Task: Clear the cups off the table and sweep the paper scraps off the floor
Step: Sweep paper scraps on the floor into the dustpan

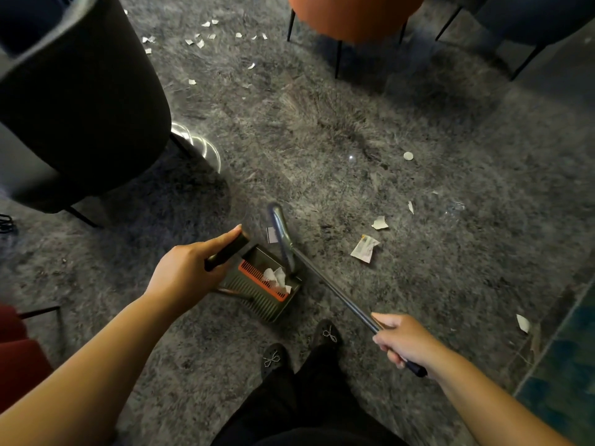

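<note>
My left hand (pixel 185 273) grips the black handle (pixel 227 252) of a dark dustpan (pixel 264 294) with an orange comb edge; white paper scraps (pixel 277 278) lie inside it. My right hand (pixel 407 341) is closed around the long dark broom handle (pixel 335 292), and the broom's grey head (pixel 281 233) is blurred just above the pan. Several white paper scraps lie on the grey speckled floor: a larger one (pixel 365 249) right of the pan, smaller ones (pixel 380 223) beyond it, and a scatter at the far left (pixel 199 38). No cups are in view.
A black chair (pixel 80 101) stands at the left with a metal ring base (pixel 203 146). An orange stool (pixel 351 14) and a dark chair (pixel 528 24) stand at the far side. A red seat (pixel 16 352) is at my lower left. My feet (pixel 299 349) are just behind the dustpan.
</note>
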Tool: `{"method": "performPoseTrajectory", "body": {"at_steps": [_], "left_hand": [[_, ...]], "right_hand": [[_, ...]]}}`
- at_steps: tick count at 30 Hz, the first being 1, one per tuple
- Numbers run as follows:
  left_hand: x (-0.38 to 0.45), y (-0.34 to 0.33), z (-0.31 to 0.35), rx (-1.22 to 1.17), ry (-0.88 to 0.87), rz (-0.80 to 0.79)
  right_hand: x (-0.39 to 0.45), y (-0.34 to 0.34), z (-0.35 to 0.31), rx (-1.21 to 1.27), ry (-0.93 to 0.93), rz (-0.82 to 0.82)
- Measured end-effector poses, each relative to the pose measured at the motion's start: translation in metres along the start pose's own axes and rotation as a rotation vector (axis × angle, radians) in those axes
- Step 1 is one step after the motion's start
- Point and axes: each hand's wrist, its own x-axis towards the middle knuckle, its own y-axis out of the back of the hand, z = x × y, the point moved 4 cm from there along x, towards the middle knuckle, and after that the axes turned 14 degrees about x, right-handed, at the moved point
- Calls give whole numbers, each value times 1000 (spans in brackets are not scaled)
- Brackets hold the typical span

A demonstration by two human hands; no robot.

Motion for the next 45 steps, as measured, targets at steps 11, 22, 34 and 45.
{"method": "performPoseTrajectory", "body": {"at_steps": [11,22,34,45], "left_hand": [[-11,4,-39,-72,182,82],[-2,4,-47,-75,251,56],[-3,8,-48,-124,279,72],[-2,5,-46,-129,235,94]], "right_hand": [[31,7,-56,-257,154,139],[83,-30,-46,212,-28,24],[82,-32,-55,-196,116,54],[100,-21,-97,-467,212,177]]}}
